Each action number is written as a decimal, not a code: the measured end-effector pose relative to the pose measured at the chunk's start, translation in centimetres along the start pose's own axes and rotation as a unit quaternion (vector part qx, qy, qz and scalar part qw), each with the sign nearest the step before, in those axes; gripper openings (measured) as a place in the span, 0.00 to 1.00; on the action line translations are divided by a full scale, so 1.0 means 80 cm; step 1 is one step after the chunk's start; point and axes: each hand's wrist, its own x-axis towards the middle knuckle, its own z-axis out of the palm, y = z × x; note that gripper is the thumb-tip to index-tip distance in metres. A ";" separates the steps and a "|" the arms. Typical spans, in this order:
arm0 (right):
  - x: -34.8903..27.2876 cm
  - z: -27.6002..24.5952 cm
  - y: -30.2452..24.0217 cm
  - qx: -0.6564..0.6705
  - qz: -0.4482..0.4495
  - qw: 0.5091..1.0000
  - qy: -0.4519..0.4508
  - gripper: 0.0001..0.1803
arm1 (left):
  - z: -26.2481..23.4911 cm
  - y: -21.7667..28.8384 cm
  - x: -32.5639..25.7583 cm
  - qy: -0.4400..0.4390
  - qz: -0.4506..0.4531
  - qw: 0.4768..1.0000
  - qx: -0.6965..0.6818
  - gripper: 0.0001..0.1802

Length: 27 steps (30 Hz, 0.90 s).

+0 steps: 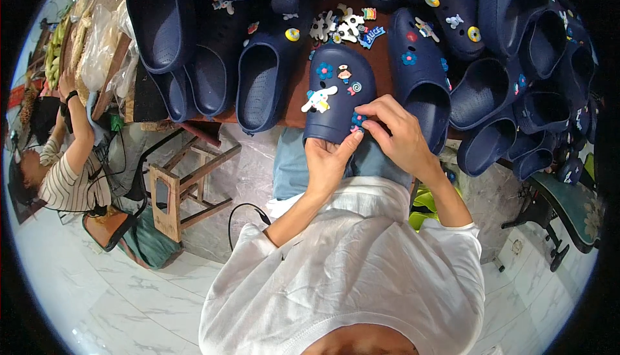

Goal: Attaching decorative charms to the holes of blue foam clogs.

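Note:
A navy blue clog lies at the table's front edge, toe pointing away from me. My left hand grips its heel end, fingers inside the opening and thumb on the outside. At the clog's right side, the thumb and forefinger of my right hand close on a blue flower charm; whether it is seated in a hole cannot be seen. On the clog's upper sit a white long-eared charm, a small figure charm, another blue flower and a swirl lollipop charm.
A pile of loose charms lies beyond the toe on the brown table. Many navy clogs crowd both sides, several with charms. A wooden stool stands at left, near another person; a green-seated chair is at right.

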 end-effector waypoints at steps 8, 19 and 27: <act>-0.002 0.003 -0.001 0.008 -0.003 1.000 0.002 0.11 | 0.001 -0.007 0.001 0.015 0.008 1.000 -0.011 0.17; -0.012 0.009 -0.001 0.018 -0.020 1.000 0.009 0.08 | 0.003 -0.008 0.001 0.023 0.035 0.999 -0.022 0.17; -0.015 0.018 0.003 0.026 0.000 0.999 0.047 0.07 | 0.001 -0.009 0.002 0.011 0.038 0.999 -0.031 0.17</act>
